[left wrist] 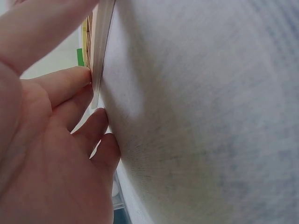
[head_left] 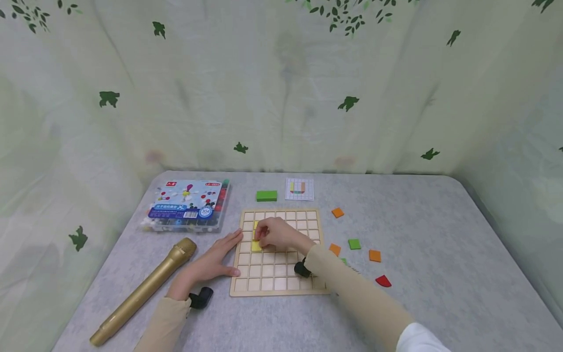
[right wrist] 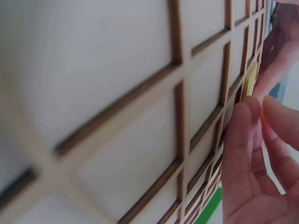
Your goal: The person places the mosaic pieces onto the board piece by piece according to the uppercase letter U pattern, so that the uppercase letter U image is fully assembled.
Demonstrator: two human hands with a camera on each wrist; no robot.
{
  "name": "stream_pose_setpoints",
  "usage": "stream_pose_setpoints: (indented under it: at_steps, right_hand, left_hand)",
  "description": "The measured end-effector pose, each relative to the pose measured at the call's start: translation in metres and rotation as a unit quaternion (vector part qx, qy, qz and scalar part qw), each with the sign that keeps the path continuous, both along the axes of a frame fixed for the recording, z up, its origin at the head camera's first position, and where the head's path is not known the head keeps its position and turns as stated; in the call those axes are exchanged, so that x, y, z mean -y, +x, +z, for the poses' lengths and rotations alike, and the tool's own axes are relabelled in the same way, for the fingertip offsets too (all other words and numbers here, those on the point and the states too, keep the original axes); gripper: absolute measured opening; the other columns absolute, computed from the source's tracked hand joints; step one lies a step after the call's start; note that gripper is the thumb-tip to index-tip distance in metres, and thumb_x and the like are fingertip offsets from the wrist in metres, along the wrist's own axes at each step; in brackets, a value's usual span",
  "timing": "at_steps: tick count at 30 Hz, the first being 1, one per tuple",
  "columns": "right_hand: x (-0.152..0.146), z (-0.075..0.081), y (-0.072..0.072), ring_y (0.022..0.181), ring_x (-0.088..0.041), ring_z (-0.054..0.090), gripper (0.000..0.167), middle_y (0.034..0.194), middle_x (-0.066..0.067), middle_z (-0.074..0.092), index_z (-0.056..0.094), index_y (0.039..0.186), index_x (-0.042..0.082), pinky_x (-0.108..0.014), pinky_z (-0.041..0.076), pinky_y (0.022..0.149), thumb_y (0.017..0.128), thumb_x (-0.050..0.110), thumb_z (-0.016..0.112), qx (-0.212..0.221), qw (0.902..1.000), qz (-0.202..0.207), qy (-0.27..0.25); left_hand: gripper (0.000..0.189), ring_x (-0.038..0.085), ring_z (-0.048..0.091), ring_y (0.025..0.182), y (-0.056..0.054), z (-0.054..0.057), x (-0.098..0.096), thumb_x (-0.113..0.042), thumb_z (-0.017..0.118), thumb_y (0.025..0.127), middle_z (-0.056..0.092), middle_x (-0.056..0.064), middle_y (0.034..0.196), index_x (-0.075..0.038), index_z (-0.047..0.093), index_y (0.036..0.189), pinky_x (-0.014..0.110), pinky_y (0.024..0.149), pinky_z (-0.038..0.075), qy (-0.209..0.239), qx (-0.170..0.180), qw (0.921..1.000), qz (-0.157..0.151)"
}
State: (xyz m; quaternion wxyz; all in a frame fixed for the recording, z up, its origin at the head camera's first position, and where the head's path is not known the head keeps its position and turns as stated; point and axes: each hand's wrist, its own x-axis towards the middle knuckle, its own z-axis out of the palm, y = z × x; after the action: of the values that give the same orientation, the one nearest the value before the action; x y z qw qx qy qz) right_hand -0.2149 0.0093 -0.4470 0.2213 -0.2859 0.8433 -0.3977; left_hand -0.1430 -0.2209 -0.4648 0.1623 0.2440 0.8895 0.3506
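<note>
My left hand [head_left: 212, 261] lies spread along the left edge of a wooden grid board [head_left: 253, 294], its fingertips and thumb at the rim. In the left wrist view, fingertips [left wrist: 84, 73] touch the board's side while the lower fingers reach the tabletop. My right hand [head_left: 279, 232] reaches over the board's left part, with thumb and bent fingers drawn together at a yellow square tile [head_left: 256, 246]. Further up the same column, another patch of yellow tile [head_left: 256, 224] shows beside the knuckles. The right wrist view has the fingertips [right wrist: 252, 103] right at a yellow tile's edge; they hide part of it.
Orange tiles [head_left: 375, 255], green tiles [head_left: 354, 244] and a red quarter-round piece [head_left: 383, 281] lie right of the board. Behind it are a green block [head_left: 267, 196] and a pattern card [head_left: 300, 189]. A gold microphone [head_left: 145, 291] and a plastic box [head_left: 186, 205] stand left.
</note>
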Motion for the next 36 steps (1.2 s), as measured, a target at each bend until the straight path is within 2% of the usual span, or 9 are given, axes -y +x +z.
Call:
stream_pose_setpoints:
  at_steps: [4,8,16,26,32,36]
  right_hand:
    - [-0.014,0.002,-0.002,0.069,-0.013,0.057,0.010,0.079,-0.001,0.063,0.068,0.094,0.003,-0.024,0.049,0.065,0.085,0.000,0.064,0.039,0.9981,0.010,-0.047]
    - [-0.032,0.004,-0.003,0.074,-0.017,0.059,0.013,0.084,-0.004,0.063,0.065,0.100,-0.004,-0.027,0.051,0.069,0.089,-0.001,0.060,0.091,0.9912,0.023,-0.094]
    - [-0.074,0.009,0.003,0.081,-0.029,0.063,0.016,0.090,-0.011,0.063,0.061,0.105,-0.008,-0.036,0.055,0.074,0.092,0.002,0.059,0.150,0.9810,0.022,-0.121]
    - [-0.125,0.013,0.010,0.079,-0.027,0.059,0.018,0.093,-0.020,0.063,0.062,0.104,-0.004,-0.037,0.053,0.074,0.093,0.010,0.062,0.149,0.9829,0.011,-0.108]
    - [-0.153,0.014,0.016,0.084,-0.024,0.057,0.019,0.095,-0.010,0.063,0.062,0.105,0.001,-0.039,0.050,0.080,0.093,0.016,0.063,0.143,0.9856,-0.006,-0.090]
    - [-0.170,0.012,0.020,0.085,-0.022,0.058,0.022,0.099,-0.012,0.064,0.062,0.107,-0.002,-0.037,0.050,0.079,0.093,0.015,0.063,0.130,0.9873,-0.009,-0.091]
  left_hand:
    - [0.093,0.045,0.009,0.140,0.000,0.001,-0.001,-0.029,0.075,0.082,0.012,0.021,0.156,0.005,0.021,0.149,0.061,0.109,0.015,0.000,0.000,1.0000,0.002]
    - [0.093,0.045,0.009,0.140,0.000,0.001,-0.001,-0.029,0.075,0.082,0.012,0.021,0.156,0.005,0.021,0.149,0.061,0.109,0.015,-0.001,0.000,1.0000,0.002]
    - [0.094,0.046,0.009,0.139,0.001,0.001,-0.001,-0.029,0.075,0.081,0.012,0.023,0.156,0.006,0.021,0.149,0.061,0.108,0.015,0.001,-0.006,1.0000,-0.002]
    - [0.094,0.045,0.008,0.140,0.001,-0.002,0.000,-0.029,0.076,0.081,0.011,0.020,0.157,0.004,0.021,0.150,0.060,0.109,0.014,0.000,0.000,1.0000,0.002]
    - [0.094,0.044,0.008,0.140,0.001,-0.001,0.000,-0.029,0.075,0.082,0.011,0.020,0.157,0.005,0.020,0.150,0.061,0.109,0.014,0.003,0.002,1.0000,-0.001]
    - [0.094,0.044,0.008,0.140,0.000,-0.001,0.000,-0.030,0.075,0.082,0.011,0.020,0.157,0.005,0.020,0.150,0.060,0.109,0.014,0.003,0.003,1.0000,0.000]
